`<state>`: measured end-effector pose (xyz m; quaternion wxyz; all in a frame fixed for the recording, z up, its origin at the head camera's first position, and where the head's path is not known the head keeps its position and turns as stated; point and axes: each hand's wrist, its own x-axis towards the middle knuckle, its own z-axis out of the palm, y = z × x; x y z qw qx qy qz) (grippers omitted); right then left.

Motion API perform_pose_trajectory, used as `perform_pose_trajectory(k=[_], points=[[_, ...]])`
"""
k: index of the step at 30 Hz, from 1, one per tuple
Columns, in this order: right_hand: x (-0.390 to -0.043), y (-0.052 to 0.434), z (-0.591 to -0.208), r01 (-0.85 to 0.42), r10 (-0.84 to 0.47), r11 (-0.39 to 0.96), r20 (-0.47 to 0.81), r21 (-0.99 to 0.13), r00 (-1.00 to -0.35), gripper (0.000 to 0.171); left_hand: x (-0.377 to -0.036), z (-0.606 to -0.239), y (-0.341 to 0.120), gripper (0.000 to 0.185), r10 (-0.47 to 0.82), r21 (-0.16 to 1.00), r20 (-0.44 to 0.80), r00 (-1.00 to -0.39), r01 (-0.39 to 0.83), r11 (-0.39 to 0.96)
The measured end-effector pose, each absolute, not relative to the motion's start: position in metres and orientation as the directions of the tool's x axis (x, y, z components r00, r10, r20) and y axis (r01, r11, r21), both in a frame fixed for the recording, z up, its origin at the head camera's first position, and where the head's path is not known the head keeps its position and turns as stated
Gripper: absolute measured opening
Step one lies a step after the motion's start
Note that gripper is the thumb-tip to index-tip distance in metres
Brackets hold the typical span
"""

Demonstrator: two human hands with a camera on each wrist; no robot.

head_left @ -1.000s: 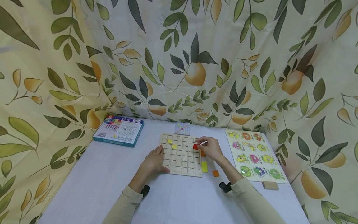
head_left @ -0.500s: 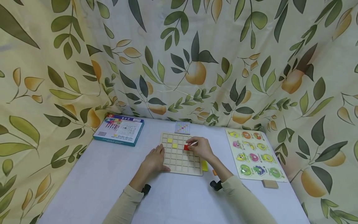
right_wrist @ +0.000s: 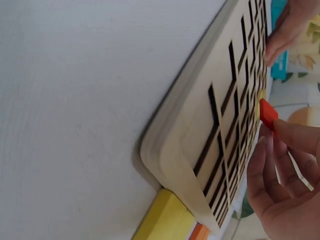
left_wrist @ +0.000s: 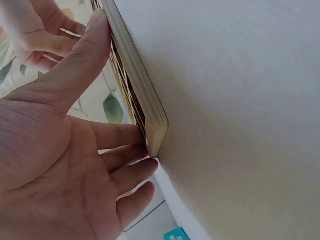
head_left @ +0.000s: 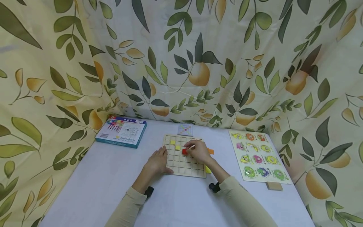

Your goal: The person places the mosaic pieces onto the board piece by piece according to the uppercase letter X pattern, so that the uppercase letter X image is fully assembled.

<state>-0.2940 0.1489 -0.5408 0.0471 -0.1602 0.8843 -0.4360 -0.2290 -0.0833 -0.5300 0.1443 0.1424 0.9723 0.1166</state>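
From overhead, the right hand [head_left: 198,151] pinches a red tile [head_left: 185,151] over the grid board [head_left: 184,165], which holds two yellow tiles [head_left: 175,144]; a fruit puzzle [head_left: 256,156] and blue box [head_left: 121,131] flank it. Left wrist view: the left hand [left_wrist: 60,150], fingers straight, braces the board's edge. Right wrist view: a yellow block [right_wrist: 162,217] lies beside the board.

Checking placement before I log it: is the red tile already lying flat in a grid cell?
No, the right hand pinches the red tile, tilted above the grid board.

We see the grid board [head_left: 184,156] at the table's [head_left: 85,189] middle, a box [head_left: 121,131] behind it to the left, a card [head_left: 185,129] just behind it, and the puzzle board [head_left: 258,156] to its right.
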Motion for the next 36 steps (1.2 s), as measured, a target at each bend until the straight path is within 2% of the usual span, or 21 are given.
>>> perform_pose_trajectory(k=[18,36], points=[[-0.296,0.142,-0.557,-0.289,-0.330,0.690,0.067,-0.663,-0.942,0.012,-0.230,-0.531,-0.081,0.114,0.318,0.272,-0.237,-0.918,0.251,0.929],[-0.289,0.159,-0.547,-0.282,-0.328,0.658,0.071,-0.699,-0.942,0.017,-0.229,-0.529,-0.081,0.114,0.290,0.288,-0.244,-0.925,0.216,0.933]])
